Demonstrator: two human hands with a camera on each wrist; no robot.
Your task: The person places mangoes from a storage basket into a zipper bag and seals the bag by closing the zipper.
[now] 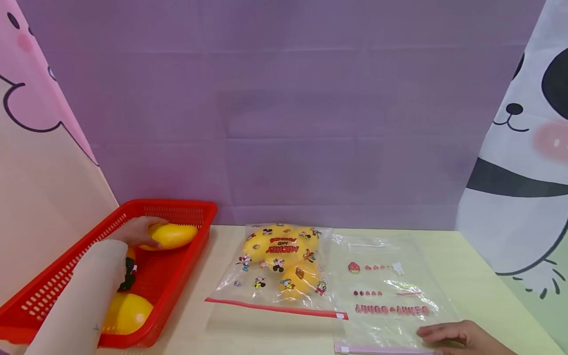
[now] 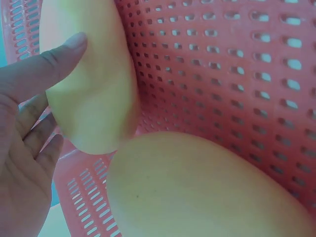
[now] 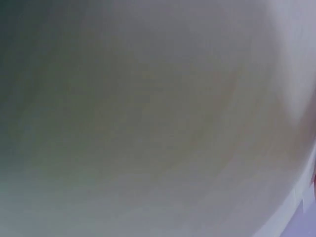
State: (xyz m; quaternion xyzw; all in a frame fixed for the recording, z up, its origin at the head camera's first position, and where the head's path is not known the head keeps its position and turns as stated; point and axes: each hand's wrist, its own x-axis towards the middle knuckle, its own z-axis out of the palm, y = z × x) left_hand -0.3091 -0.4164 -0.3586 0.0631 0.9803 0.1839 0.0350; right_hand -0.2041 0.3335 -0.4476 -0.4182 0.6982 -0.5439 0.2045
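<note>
In the red basket on the left, my left hand (image 1: pixel 137 230) grips a smooth yellow mango (image 1: pixel 175 236). The left wrist view shows the thumb across the mango's (image 2: pixel 96 103) near side, with the other fingers partly hidden at its edge. A second yellow mango (image 1: pixel 126 314) lies nearer the basket's front; the forearm covers part of it. My right hand (image 1: pixel 463 336) rests at the lower right corner of a flat, clear zip bag (image 1: pixel 386 276) with pink print. The right wrist view is a blur showing no clear hand.
Left of that bag lies a clear Mickey-print bag (image 1: pixel 230 291) with a red zip, holding several yellow fruits (image 1: pixel 284 251). The red basket (image 1: pixel 177 291) also holds a dark green and orange thing (image 1: pixel 128 271), mostly behind the forearm. A purple cloth (image 1: pixel 293 123) hangs behind the table.
</note>
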